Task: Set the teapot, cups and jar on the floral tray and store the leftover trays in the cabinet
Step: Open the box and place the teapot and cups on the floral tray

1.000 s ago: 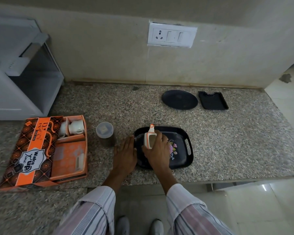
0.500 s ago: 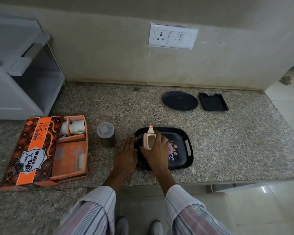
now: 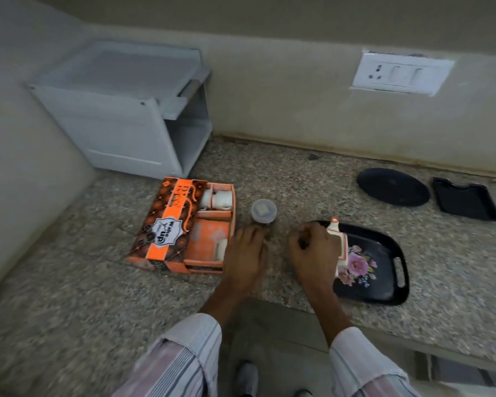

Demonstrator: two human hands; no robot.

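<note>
Your right hand is hovering with curled fingers beside the teapot, which is standing at the left edge of the floral tray; whether you are gripping it I cannot tell. Your left hand is lying flat and relaxed on the worktop, just below the jar. Reaching left for the cups in the box, your sleeve or wrist is risking tipping that tall teapot.

teapot on floral tray | jar left | box further left
</note>
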